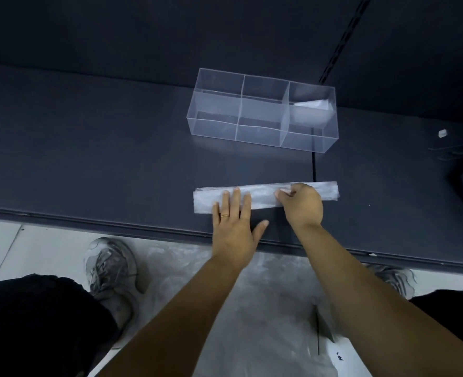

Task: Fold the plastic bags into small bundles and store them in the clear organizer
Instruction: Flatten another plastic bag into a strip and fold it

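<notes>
A clear plastic bag (pixel 263 195), folded into a long narrow strip, lies across the dark shelf near its front edge. My left hand (pixel 234 223) presses flat on the strip's left part with straight fingers; a ring shows on one finger. My right hand (pixel 302 204) has its fingers curled and pinches the strip right of the middle. Farther back stands the clear organizer (pixel 261 110) with three compartments. A folded pale bag bundle (pixel 313 104) sits in its right compartment.
The dark shelf (pixel 116 159) has a raised front edge, and a dark back wall stands behind the organizer. More clear plastic bags (pixel 265 308) lie on the floor by my shoes. A small white bit (pixel 442 133) and a dark object lie at the right.
</notes>
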